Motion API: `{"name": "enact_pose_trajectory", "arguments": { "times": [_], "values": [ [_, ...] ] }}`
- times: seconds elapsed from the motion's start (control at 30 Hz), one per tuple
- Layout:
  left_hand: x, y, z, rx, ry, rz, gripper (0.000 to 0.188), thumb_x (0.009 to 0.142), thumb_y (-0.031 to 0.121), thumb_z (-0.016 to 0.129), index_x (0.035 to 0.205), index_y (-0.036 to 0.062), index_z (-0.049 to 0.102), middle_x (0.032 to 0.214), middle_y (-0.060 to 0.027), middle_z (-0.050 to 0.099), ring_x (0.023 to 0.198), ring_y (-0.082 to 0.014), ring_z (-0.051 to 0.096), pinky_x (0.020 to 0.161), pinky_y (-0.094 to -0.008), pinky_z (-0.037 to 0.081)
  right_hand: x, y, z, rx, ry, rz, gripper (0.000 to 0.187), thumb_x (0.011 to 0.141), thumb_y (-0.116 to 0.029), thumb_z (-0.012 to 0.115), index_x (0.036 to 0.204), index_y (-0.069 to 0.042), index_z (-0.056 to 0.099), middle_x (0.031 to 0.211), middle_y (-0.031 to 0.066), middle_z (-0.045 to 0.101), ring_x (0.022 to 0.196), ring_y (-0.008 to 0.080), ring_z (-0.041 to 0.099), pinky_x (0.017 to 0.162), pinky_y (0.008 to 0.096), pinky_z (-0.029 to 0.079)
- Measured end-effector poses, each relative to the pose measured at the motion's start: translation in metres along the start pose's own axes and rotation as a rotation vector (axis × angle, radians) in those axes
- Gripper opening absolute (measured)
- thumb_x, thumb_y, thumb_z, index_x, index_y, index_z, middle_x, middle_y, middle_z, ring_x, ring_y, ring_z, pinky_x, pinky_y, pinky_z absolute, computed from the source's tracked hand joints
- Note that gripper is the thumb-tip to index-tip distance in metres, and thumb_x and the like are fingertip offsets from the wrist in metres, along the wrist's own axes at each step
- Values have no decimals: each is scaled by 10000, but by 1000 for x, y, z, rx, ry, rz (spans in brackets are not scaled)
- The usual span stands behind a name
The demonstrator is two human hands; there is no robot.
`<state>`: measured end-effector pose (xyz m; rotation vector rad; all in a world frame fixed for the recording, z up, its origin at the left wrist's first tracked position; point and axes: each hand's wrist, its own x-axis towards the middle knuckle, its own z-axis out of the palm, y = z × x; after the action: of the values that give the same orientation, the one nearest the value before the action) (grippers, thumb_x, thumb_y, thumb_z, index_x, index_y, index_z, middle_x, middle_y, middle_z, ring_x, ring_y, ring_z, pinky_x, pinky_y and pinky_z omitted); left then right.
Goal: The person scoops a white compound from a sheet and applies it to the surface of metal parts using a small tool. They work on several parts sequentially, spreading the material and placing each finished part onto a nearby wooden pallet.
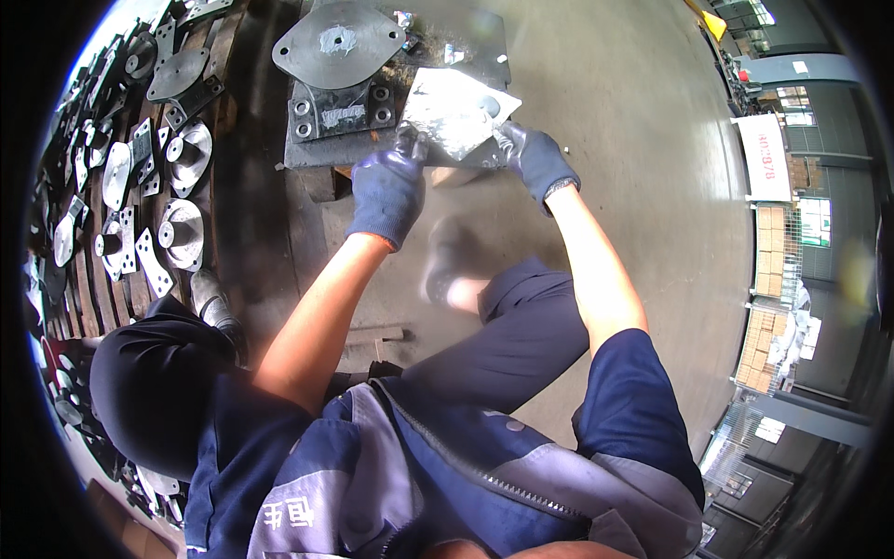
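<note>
In front of me, a bright white sheet (452, 107) with a grey round patch lies tilted over the right part of a dark metal plate (312, 154). My left hand (386, 186), in a dark blue glove with darker fingertips, is closed at the sheet's lower left corner. At its right corner, my right hand (538, 160), gloved alike, pinches the edge between thumb and fingers. Left of the sheet stands a grey metal part with an oval flange (312, 61) and a whitish smear around its centre. Its dark block base (343, 114) has several round holes and a whitish marked patch.
Wooden pallet slats (228, 65) on the left carry several metal flanges (186, 158) and brackets. Concrete floor (643, 186) stretches to the right, with stacked cartons (771, 252) behind wire mesh. My dark shoe (442, 265) is below the plate.
</note>
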<state>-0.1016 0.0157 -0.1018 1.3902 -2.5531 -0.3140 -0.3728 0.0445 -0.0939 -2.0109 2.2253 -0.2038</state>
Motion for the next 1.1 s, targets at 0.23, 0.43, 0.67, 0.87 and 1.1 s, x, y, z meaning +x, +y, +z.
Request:
{"name": "enact_pose_trajectory", "arguments": {
  "times": [0.23,0.43,0.67,0.87,1.1],
  "values": [
    [-1,2,-5,5,0,27,561,802,178,627,1357,250,579,1374,-77,612,824,-329,717,707,-466,585,-5,1,-5,209,19,68,263,957,-304,599,1157,-173,709,1003,199,695,880,400,671,763,461,535],
    [-1,-1,3,-16,1,0,553,804,189,634,1352,235,582,1361,-93,617,829,-333,716,715,-466,586,2,-10,-16,136,-21,190,280,972,-288,575,1206,-194,695,986,219,677,844,403,654,749,461,518],
    [0,4,0,-3,28,20,467,868,184,569,1333,221,605,1154,-93,673,802,-318,716,677,-452,578,23,23,17,1010,-105,331,305,972,-307,577,1062,-47,710,743,121,670,630,229,590,645,390,480],
    [-2,0,-3,3,63,30,367,986,188,464,1312,215,628,903,-104,727,775,-305,719,630,-442,561,23,-10,-20,515,-351,490,366,977,-349,580,985,-8,713,760,31,633,625,135,535,655,318,459],
    [0,1,-4,-27,21,34,547,810,167,607,1353,234,586,1290,-128,649,827,-347,711,697,-472,581,-8,-4,-10,54,-101,48,243,922,-257,618,1110,-131,706,929,122,724,842,300,695,777,402,530]
  ]
}}
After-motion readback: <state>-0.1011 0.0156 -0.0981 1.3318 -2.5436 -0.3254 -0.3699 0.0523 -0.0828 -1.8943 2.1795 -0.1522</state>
